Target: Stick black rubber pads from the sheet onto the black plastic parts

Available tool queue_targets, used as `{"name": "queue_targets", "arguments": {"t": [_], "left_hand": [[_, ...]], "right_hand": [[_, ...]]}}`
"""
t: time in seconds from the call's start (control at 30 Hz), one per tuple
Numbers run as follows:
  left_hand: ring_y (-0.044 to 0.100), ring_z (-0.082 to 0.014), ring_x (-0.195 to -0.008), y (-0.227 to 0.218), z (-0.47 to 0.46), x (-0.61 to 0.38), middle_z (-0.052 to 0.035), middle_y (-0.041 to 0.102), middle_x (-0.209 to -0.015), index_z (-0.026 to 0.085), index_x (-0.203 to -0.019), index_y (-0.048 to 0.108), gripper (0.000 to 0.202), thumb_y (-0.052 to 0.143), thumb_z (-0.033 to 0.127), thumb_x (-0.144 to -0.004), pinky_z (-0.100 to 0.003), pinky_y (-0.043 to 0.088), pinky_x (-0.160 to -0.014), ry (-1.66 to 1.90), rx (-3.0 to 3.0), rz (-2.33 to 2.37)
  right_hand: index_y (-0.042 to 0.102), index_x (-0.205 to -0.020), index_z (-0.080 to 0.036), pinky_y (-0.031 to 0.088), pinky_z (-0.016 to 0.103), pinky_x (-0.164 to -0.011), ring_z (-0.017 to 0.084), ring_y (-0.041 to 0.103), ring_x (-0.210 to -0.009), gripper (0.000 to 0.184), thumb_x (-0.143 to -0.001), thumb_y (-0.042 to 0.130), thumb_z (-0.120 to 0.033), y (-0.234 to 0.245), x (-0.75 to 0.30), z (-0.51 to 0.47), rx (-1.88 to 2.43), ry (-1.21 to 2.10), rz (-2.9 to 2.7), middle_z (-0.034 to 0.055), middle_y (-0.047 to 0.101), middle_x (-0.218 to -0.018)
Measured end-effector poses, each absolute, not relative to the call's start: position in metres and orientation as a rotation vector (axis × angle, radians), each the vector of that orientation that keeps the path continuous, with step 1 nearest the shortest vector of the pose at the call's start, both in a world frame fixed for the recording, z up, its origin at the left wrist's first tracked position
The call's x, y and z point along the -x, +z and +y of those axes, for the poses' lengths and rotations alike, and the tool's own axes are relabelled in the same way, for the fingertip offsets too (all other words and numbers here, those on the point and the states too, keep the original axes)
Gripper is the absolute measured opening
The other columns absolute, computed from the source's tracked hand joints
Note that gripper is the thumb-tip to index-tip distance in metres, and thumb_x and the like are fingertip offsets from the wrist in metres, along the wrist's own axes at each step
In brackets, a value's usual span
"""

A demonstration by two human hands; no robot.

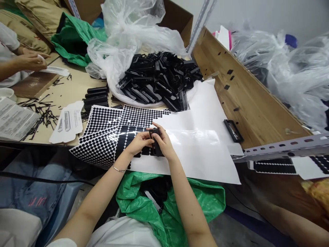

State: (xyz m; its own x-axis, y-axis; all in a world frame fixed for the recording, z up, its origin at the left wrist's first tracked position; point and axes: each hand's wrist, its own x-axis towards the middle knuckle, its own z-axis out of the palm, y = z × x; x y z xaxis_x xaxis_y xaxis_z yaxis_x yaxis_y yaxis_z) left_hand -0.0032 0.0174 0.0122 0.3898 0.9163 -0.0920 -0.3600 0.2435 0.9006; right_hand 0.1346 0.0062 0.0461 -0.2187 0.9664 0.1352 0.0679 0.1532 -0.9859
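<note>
The black piece [158,149] is up in the hands, over the counter [77,81], with black stickers [123,141] on its left and the plain part of a big white sheet [195,154] on its right. The right hand [166,145] is the nearer one, because it wraps the piece from the right side: its thumb lies across the front, one finger reaches past the far end, and these fingers grip it. The left hand [140,142] comes in from the other side. Its fingers are bent and their tips meet the left edge of the piece, up near the far end. I cannot tell if they pinch it or only touch it. So, seen from the left fingers, the piece is just to the right, and seen from the right palm, it is just to the left. The piece is longer than it is wide. Its long way runs from the person's body out toward the big heap of black parts [159,80]. The far end leans a little to the left, and the near end points back to the green bag [205,200] below the counter's edge. The right fingers hide some of it, so I cannot tell which end is its front.
</note>
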Motion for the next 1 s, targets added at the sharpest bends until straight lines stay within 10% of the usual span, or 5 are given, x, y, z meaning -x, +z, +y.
{"name": "queue_targets", "arguments": {"t": [0.17,0.4,0.67,0.8,1.0], "left_hand": [[0.066,-0.0142,-0.067,0.018,0.016,0.001,-0.0037,0.07,-0.079,0.013,-0.081,0.071,0.034,0.084,0.035,-0.059,-0.026,0.059,-0.063,0.824,-1.054,0.704],[0.07,-0.0166,-0.077,0.017,0.019,-0.003,-0.0102,0.07,-0.093,0.013,-0.094,0.066,0.043,0.065,0.053,-0.079,-0.028,0.059,-0.066,1.113,-0.832,0.76],[0.066,-0.0136,-0.071,0.018,0.021,-0.004,-0.0059,0.068,-0.087,0.014,-0.09,0.064,0.037,0.07,0.048,-0.075,-0.029,0.058,-0.066,1.13,-0.833,0.758],[0.065,-0.0132,-0.071,0.018,0.021,-0.004,-0.0049,0.067,-0.086,0.015,-0.089,0.064,0.037,0.071,0.048,-0.074,-0.029,0.057,-0.066,1.159,-0.781,0.741],[0.064,-0.0134,-0.073,0.015,0.022,-0.003,-0.0047,0.067,-0.087,0.016,-0.092,0.064,0.031,0.069,0.043,-0.078,-0.029,0.056,-0.069,1.172,-0.742,0.722]], "right_hand": [[0.036,-0.144,-0.029,0.053,0.043,-0.096,0.021,0.064,-0.109,0.066,-0.084,0.063,-0.038,0.052,-0.162,-0.011,1.018,1.392,-1.53,0.0067,0.065,-0.124],[0.066,-0.115,-0.034,0.061,0.041,-0.078,0.024,0.073,-0.089,0.033,-0.083,0.067,-0.028,0.079,-0.194,-0.082,0.995,1.53,-1.761,0.003,0.072,-0.113],[0.074,-0.093,-0.035,0.058,0.041,-0.058,0.024,0.067,-0.055,0.035,-0.062,0.082,-0.021,0.08,-0.187,-0.102,1.179,1.224,-1.852,0.0004,0.075,-0.078],[0.073,-0.092,-0.03,0.055,0.042,-0.065,0.025,0.07,-0.069,0.013,-0.081,0.068,-0.031,0.111,-0.184,-0.022,1.413,1.019,-2.019,0.0013,0.075,-0.084],[0.062,-0.115,-0.013,0.049,0.046,-0.088,0.033,0.059,-0.112,0.031,-0.085,0.059,-0.015,0.093,-0.183,0.125,2.129,0.144,-1.858,0.0183,0.065,-0.12]]}}
